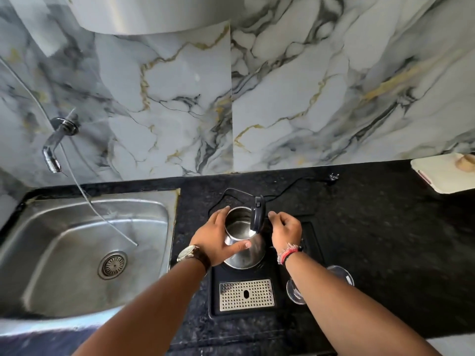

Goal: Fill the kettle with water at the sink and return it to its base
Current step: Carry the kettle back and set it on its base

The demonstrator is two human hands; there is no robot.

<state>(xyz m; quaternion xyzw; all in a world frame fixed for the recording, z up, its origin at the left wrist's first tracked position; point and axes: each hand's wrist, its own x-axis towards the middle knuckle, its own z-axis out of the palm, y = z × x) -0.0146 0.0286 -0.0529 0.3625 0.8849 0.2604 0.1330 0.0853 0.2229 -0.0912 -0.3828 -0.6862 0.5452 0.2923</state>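
Note:
A steel kettle (244, 255) stands on a black tray base (267, 296) on the dark counter, right of the sink. Its black lid (258, 214) is flipped up and the inside looks bare metal. My left hand (218, 238) wraps the kettle's left side, thumb across the front. My right hand (285, 231) is just right of the lid, fingers curled at the hidden handle; whether it grips is unclear. The steel sink (84, 253) lies to the left, with a wall tap (55, 147) above it.
The kettle's black cord (295, 186) runs back to a plug near the wall. An upturned glass (339, 274) sits under my right forearm. A perforated drip grille (246, 294) fills the tray's front. A white board (447, 173) lies far right. A thin hose (102, 217) drapes into the sink.

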